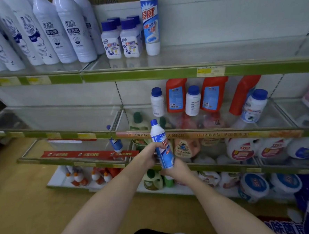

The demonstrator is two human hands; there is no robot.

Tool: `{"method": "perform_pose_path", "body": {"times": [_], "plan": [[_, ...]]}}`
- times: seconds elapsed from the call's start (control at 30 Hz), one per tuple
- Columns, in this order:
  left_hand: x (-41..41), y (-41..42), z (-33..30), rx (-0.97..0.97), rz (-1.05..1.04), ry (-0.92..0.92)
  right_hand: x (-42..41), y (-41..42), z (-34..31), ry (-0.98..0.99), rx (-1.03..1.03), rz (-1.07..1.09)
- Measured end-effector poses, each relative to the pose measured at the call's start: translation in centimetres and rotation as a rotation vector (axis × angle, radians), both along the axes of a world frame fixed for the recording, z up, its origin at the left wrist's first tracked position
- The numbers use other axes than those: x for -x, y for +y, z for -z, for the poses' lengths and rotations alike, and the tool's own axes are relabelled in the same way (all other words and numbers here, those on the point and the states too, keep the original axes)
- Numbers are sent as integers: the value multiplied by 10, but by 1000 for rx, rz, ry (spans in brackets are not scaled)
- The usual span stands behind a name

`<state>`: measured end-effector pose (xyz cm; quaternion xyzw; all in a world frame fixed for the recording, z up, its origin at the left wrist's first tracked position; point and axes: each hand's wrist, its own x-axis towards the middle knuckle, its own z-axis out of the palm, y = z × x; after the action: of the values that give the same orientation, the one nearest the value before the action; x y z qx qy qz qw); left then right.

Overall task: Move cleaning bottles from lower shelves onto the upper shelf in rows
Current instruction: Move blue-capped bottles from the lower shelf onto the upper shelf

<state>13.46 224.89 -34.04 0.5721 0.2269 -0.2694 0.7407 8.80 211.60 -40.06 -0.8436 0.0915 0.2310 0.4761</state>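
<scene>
A tall blue-and-white cleaning bottle (161,145) with a blue cap is held upright in front of the lower shelves. My left hand (149,153) grips its middle from the left. My right hand (175,170) cups its base from below. On the upper shelf (200,57) a matching tall bottle (150,23) stands next to several short white jars with blue caps (121,37). Another blue-and-white bottle (116,143) lies behind the glass of a lower shelf to the left.
Large white bottles (54,32) fill the upper shelf's left part. The middle shelf (214,129) holds red bottles (176,95) and white jars (254,105). Detergent jugs (240,149) and tubs sit lower at the right. Wooden floor lies at the left.
</scene>
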Motion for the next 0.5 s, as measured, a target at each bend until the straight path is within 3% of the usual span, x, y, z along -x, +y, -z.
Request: {"method": "perform_pose_path", "body": {"times": [0.13, 0.2, 0.37, 0.5], "plan": [[-3, -2, 2, 12, -116, -19, 4, 13, -12, -91, 287, 4], [-5, -1, 4, 26, -183, -30, 2, 17, -13, -67, 294, -33], [-5, 9, 8, 131, -277, -48, -5, 7, -13, 75, -156, -95], [-4, 5, 7, 227, -290, -62, -9, 5, -13, 101, -274, -52]]}}
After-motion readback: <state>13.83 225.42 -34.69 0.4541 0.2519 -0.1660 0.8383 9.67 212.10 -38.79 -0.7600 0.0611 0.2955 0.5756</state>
